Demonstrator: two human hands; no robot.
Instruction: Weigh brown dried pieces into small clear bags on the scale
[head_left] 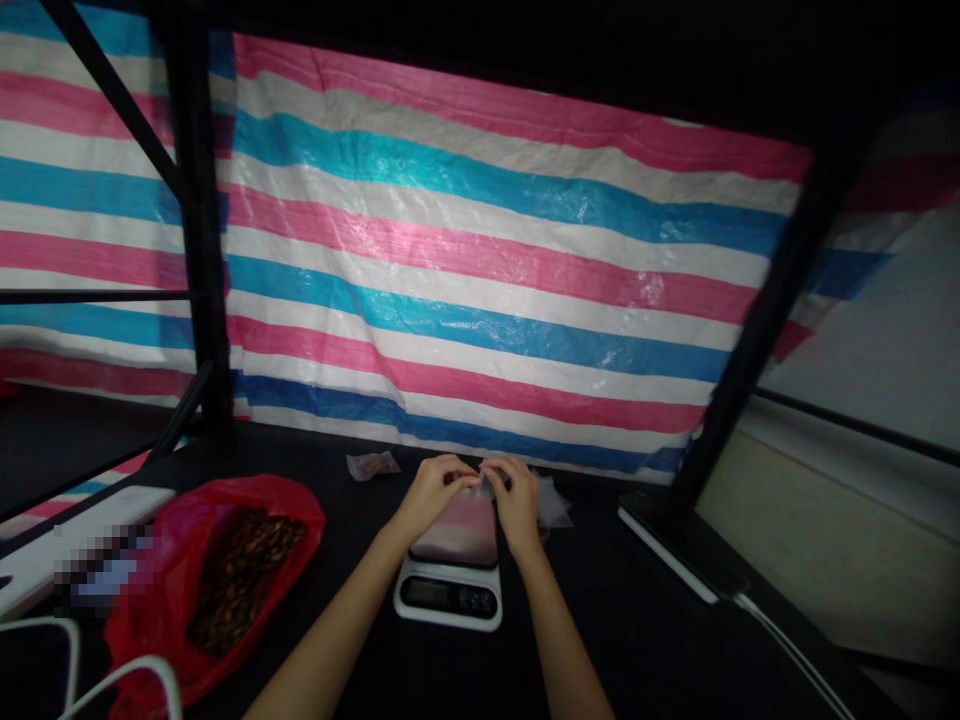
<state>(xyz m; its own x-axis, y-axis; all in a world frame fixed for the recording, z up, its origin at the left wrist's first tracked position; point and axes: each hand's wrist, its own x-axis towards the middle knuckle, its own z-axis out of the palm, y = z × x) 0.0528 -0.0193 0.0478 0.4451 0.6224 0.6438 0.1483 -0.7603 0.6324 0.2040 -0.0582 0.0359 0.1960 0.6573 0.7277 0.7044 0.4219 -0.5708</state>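
Observation:
Above the far end of a digital kitchen scale [457, 545], my left hand [436, 488] and my right hand [514, 500] are close together. Thumbs and fingertips of both are pinched on the top of a small clear plastic bag [484, 484], which is mostly hidden by my fingers. The scale has a shiny metal plate and a dark display, too dim to read. Just right of my right hand lie several clear plastic bags [553, 505]. A small bag with brown contents [373, 465] rests beyond my left hand.
On the left, an open red plastic bag [300, 500] holds brown beans or nuts [247, 575]. Beside it is a white object [45, 545], partly blurred out, with white handles in front. A dark, white-edged device [667, 545] with a cable lies right. Black posts and a striped sheet [480, 260] bound the table.

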